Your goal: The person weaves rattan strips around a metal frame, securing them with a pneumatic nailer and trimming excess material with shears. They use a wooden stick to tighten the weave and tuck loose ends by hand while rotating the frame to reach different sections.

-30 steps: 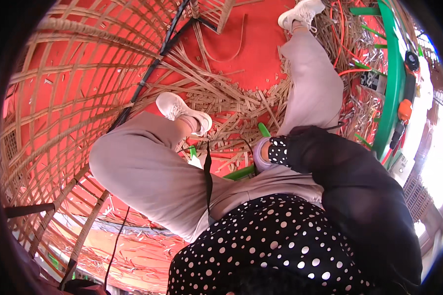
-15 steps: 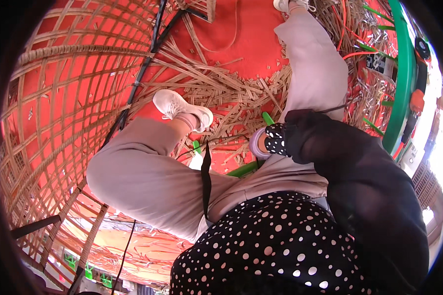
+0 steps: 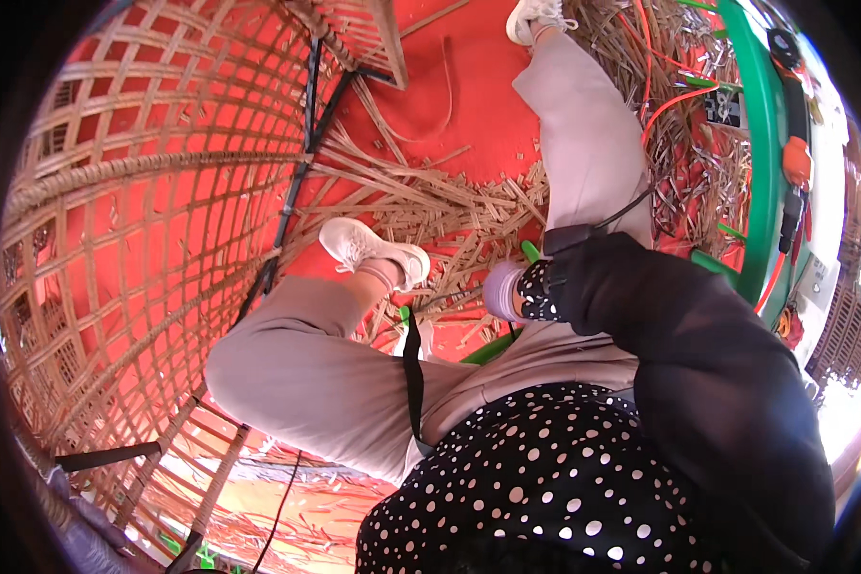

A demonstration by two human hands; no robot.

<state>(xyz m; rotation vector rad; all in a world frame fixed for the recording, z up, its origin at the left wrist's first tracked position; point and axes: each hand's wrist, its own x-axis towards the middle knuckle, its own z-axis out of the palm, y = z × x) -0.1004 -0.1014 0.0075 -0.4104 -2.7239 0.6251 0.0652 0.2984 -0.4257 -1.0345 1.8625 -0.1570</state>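
A large tan woven strip lattice point(image 3: 143, 177) on a black metal frame fills the left side. At its lower left edge is my left hand point(image 3: 91, 531) in a greyish-purple glove, by the wrapped rim; its fingers are blurred in the dark edge. In front of my lap, my right hand point(image 3: 502, 290) wears a lilac glove below a dotted cuff and a dark sleeve. Its fingers point down and away, so their grip is hidden. Bits of green point(image 3: 529, 252) show beside that hand, and a thin dark cord passes near it.
Cut tan strips point(image 3: 450, 201) lie piled on the red floor point(image 3: 440, 96) between my feet. On the right stands a green frame point(image 3: 758, 143) with an orange-and-black tool point(image 3: 796, 163) on it. Orange cord point(image 3: 684, 94) runs by a heap of strips. A black strap point(image 3: 413, 373) hangs over my lap.
The view has shifted, so the lattice, legs and floor sit lower in the picture. My left hand has come into sight at the lower left. My right hand stays near my lap.
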